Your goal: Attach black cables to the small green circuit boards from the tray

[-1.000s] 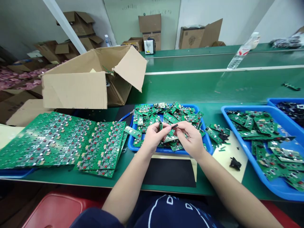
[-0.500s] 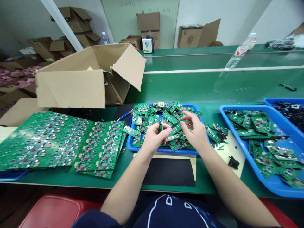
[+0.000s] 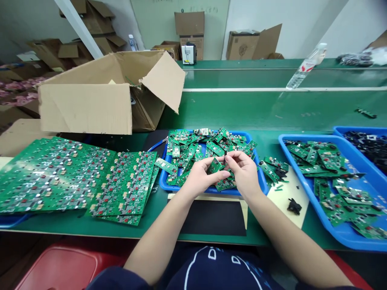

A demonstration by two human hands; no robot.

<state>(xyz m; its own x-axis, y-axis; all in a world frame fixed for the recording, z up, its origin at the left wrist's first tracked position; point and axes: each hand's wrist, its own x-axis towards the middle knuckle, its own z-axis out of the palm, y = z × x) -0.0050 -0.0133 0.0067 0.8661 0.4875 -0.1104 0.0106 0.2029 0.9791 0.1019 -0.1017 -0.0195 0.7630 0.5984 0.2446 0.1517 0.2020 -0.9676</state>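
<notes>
Taking the middle blue tray (image 3: 262, 182) heaped with small green circuit boards as the landmark, everything is lying around it on the green workbench (image 3: 229, 112). Far to its left, large green circuit board panels (image 3: 60, 177) are fanning out in overlapping sheets, the nearest sheet's edge sitting just beside the tray's left rim. Behind those panels and to the tray's upper left, an open cardboard box (image 3: 90, 104) is standing with its flaps splayed. Directly over the tray's near half, the left hand (image 3: 202, 179) is curling its fingers and thumb around a small green circuit board (image 3: 215, 166), holding it tilted just above the heap. Touching it from the right, the right hand (image 3: 244, 171) is pinching a small black component (image 3: 225, 156) between thumb and forefinger at the top edge of that board; whether the piece is seated on the board I cannot tell. In front of the tray, between the two forearms, a black mat (image 3: 213, 217) is lying flat. Just right of the tray, loose boards and a black part (image 3: 293, 206) are resting on a pale sheet. Further right, a second blue tray (image 3: 341, 231) is holding more small boards, well apart from the hands. Behind and to the right, a clear plastic bottle (image 3: 305, 68) is standing on the bench.
</notes>
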